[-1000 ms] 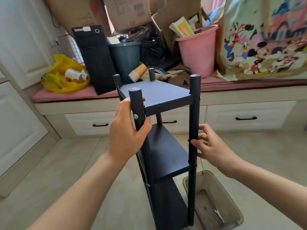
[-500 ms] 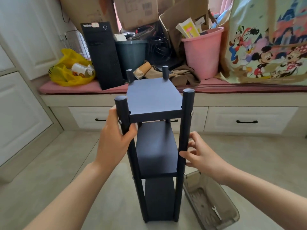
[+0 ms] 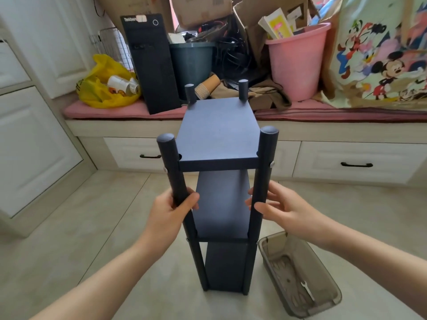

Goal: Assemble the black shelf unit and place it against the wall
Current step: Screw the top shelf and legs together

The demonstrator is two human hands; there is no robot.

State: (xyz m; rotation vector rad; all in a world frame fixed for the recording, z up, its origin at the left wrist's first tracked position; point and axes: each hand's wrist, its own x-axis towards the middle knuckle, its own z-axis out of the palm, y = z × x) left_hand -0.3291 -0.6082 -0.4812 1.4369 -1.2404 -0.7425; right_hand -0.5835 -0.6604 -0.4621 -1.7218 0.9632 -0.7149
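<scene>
The black shelf unit (image 3: 218, 135) stands upright on the tiled floor in the middle of the view, three boards between four round posts. My left hand (image 3: 169, 212) grips the near left post just below the top board, thumb and fingers curled round it. My right hand (image 3: 280, 207) is at the near right post at the same height, with fingers spread and nearly straight; fingertips reach behind the post and the thumb lies at its outer side.
A smoky plastic bin (image 3: 323, 303) with a small white wrench (image 3: 306, 291) lies on the floor right of the shelf. Behind it is a window bench with white drawers (image 3: 353, 163), a black computer tower (image 3: 150, 63), a dark bin (image 3: 191, 63), a pink bucket (image 3: 298, 61) and a yellow bag (image 3: 104, 86). White cabinet doors stand at left.
The shelf has turned from tilted and angled to upright and square to me. My left hand slid lower down its post. My right hand's fingers have loosened and spread.
</scene>
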